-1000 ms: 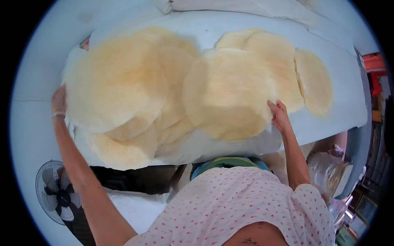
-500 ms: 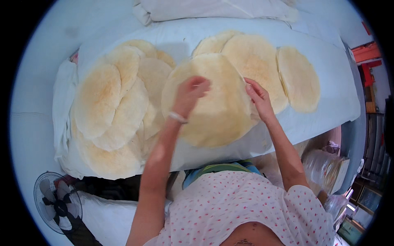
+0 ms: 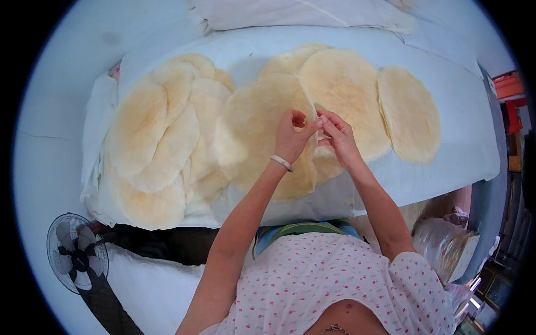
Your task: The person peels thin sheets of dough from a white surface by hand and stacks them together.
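Several large round flatbreads lie overlapped on the white cloth, from nine to three o'clock. At centre, the left hand and right hand pinch the edge of one flatbread; it remains unseparated.

My left hand and right hand meet at centre, fingertips pinching the edge of a large flatbread. More flatbreads overlap at 9 o'clock; fan at 8 o'clock.

Your 2 forearms extend forward and converge, left hand and right hand meeting with fingertips pinched together.
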`<state>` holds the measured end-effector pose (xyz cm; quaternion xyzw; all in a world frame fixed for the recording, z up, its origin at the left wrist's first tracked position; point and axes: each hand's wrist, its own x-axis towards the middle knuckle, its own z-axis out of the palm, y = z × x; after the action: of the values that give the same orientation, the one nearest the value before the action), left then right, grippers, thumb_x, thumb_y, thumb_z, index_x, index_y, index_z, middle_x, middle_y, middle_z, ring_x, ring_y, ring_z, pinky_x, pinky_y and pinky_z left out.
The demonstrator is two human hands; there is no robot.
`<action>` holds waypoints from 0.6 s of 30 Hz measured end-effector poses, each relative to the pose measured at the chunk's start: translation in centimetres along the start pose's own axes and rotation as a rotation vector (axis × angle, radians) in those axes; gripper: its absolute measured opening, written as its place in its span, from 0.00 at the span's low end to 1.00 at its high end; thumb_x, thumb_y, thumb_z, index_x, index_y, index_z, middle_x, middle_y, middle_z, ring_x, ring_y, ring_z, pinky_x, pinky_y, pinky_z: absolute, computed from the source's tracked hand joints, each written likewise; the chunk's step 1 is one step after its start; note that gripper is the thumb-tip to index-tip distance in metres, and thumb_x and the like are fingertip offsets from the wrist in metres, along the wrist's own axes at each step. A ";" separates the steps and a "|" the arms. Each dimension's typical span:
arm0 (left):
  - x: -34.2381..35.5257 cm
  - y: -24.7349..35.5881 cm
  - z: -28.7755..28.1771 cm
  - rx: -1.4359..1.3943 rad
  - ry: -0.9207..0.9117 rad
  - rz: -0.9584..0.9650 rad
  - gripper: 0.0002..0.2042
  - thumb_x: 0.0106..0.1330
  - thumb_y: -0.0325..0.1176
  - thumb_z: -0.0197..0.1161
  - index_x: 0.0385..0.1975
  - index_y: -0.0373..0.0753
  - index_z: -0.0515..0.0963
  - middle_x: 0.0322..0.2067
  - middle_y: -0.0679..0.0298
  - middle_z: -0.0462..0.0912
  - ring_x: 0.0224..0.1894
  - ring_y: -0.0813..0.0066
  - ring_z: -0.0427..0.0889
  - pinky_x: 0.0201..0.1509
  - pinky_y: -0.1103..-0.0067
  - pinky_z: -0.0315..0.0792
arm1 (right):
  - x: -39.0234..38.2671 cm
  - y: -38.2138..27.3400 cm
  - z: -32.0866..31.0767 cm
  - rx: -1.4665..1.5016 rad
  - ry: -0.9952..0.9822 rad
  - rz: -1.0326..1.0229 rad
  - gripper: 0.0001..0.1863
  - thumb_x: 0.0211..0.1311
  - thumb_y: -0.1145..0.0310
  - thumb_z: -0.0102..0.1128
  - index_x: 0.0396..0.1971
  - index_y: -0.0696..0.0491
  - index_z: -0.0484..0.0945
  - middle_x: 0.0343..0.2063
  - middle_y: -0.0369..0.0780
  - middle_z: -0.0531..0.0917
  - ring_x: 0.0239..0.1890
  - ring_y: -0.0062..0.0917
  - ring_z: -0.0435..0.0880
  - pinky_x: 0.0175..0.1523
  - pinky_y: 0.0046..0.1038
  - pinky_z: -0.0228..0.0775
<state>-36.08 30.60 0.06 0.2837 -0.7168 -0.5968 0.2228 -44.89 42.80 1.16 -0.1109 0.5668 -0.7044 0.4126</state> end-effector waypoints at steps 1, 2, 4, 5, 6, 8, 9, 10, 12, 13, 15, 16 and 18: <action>-0.1 -0.6 0.0 -0.010 -0.004 -0.003 0.22 0.52 0.44 0.72 0.34 0.33 0.73 0.30 0.63 0.76 0.33 0.77 0.75 0.38 0.81 0.71 | 0.1 -0.1 -0.2 0.012 -0.005 0.022 0.16 0.65 0.61 0.55 0.47 0.54 0.76 0.35 0.34 0.80 0.34 0.15 0.78 0.32 0.20 0.75; -0.1 -1.3 0.1 -0.021 -0.008 -0.005 0.22 0.52 0.44 0.72 0.34 0.33 0.73 0.30 0.63 0.76 0.33 0.77 0.75 0.38 0.81 0.72 | 0.3 -0.1 -0.4 0.025 -0.011 0.043 0.16 0.64 0.61 0.56 0.47 0.54 0.76 0.35 0.34 0.80 0.33 0.15 0.78 0.32 0.20 0.75; -0.2 -1.8 0.4 -0.040 -0.015 -0.018 0.21 0.52 0.44 0.72 0.34 0.33 0.74 0.30 0.63 0.77 0.33 0.77 0.75 0.38 0.80 0.72 | 0.7 -0.1 -0.8 -0.013 -0.027 0.055 0.15 0.64 0.61 0.56 0.44 0.55 0.77 0.33 0.34 0.81 0.32 0.15 0.79 0.31 0.19 0.75; -0.2 -2.1 0.5 -0.045 -0.015 -0.028 0.21 0.52 0.44 0.72 0.34 0.33 0.74 0.30 0.63 0.77 0.33 0.77 0.75 0.38 0.80 0.72 | 1.0 0.0 -1.0 -0.032 -0.035 0.061 0.14 0.64 0.61 0.56 0.43 0.55 0.78 0.33 0.34 0.81 0.31 0.15 0.79 0.31 0.19 0.75; -0.3 -1.8 0.6 -0.051 -0.016 -0.039 0.21 0.53 0.44 0.72 0.34 0.33 0.74 0.30 0.63 0.77 0.33 0.76 0.75 0.38 0.79 0.72 | 1.1 0.1 -1.4 -0.035 -0.036 0.059 0.14 0.64 0.61 0.56 0.41 0.55 0.79 0.32 0.34 0.81 0.31 0.15 0.79 0.31 0.19 0.75; -0.4 -1.1 1.1 -0.035 0.030 0.008 0.21 0.52 0.44 0.71 0.34 0.33 0.74 0.30 0.63 0.77 0.33 0.76 0.75 0.38 0.79 0.72 | 1.3 0.3 -2.1 -0.041 -0.038 0.054 0.13 0.64 0.62 0.56 0.38 0.56 0.80 0.30 0.33 0.82 0.30 0.15 0.80 0.31 0.19 0.76; -0.5 -0.7 1.1 -0.026 0.055 0.031 0.21 0.52 0.44 0.71 0.34 0.33 0.74 0.31 0.64 0.77 0.33 0.76 0.75 0.38 0.79 0.72 | 1.3 0.4 -2.2 -0.021 -0.050 0.046 0.12 0.64 0.64 0.55 0.37 0.57 0.80 0.29 0.34 0.82 0.30 0.15 0.80 0.31 0.19 0.77; -0.4 -0.8 1.1 0.019 0.063 0.030 0.20 0.52 0.43 0.71 0.34 0.33 0.74 0.31 0.63 0.77 0.34 0.75 0.76 0.38 0.79 0.72 | 1.3 0.5 -2.2 -0.001 -0.063 0.038 0.11 0.63 0.65 0.55 0.37 0.58 0.80 0.29 0.34 0.82 0.29 0.16 0.80 0.31 0.20 0.77; -0.2 -0.7 1.0 0.108 0.079 0.028 0.20 0.50 0.41 0.72 0.35 0.34 0.74 0.31 0.62 0.77 0.34 0.73 0.77 0.39 0.78 0.72 | 1.2 0.5 -1.9 0.006 -0.077 0.036 0.11 0.63 0.68 0.54 0.36 0.59 0.80 0.28 0.35 0.82 0.28 0.16 0.80 0.31 0.21 0.78; -0.3 -0.6 0.9 0.201 0.092 0.070 0.19 0.50 0.40 0.71 0.35 0.34 0.74 0.31 0.60 0.78 0.34 0.70 0.77 0.39 0.77 0.73 | 1.0 0.2 -1.6 -0.007 -0.079 0.041 0.11 0.63 0.69 0.53 0.36 0.60 0.79 0.28 0.35 0.82 0.27 0.17 0.80 0.31 0.22 0.79; -0.7 0.3 0.8 0.387 0.114 0.154 0.17 0.50 0.37 0.68 0.35 0.34 0.74 0.32 0.57 0.78 0.34 0.65 0.79 0.39 0.73 0.73 | 1.0 0.2 -1.6 -0.088 -0.049 0.031 0.11 0.61 0.70 0.53 0.35 0.61 0.79 0.27 0.37 0.82 0.25 0.17 0.80 0.30 0.23 0.80; -0.7 0.9 0.7 0.484 0.129 0.139 0.16 0.51 0.36 0.66 0.35 0.34 0.74 0.32 0.56 0.78 0.34 0.62 0.79 0.39 0.71 0.73 | 1.3 0.3 -1.8 -0.157 -0.017 0.015 0.11 0.60 0.70 0.53 0.35 0.62 0.79 0.27 0.38 0.82 0.25 0.18 0.80 0.30 0.24 0.80; -0.8 2.2 0.6 0.681 0.164 0.105 0.13 0.53 0.35 0.62 0.35 0.35 0.74 0.33 0.53 0.78 0.35 0.55 0.79 0.38 0.66 0.73 | 1.5 0.1 -1.6 -0.347 0.099 -0.017 0.11 0.58 0.70 0.55 0.35 0.62 0.79 0.26 0.39 0.82 0.25 0.19 0.80 0.30 0.24 0.79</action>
<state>-36.22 31.86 2.07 0.3514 -0.8679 -0.2866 0.2028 -46.75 42.88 0.10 -0.1504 0.6983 -0.6041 0.3532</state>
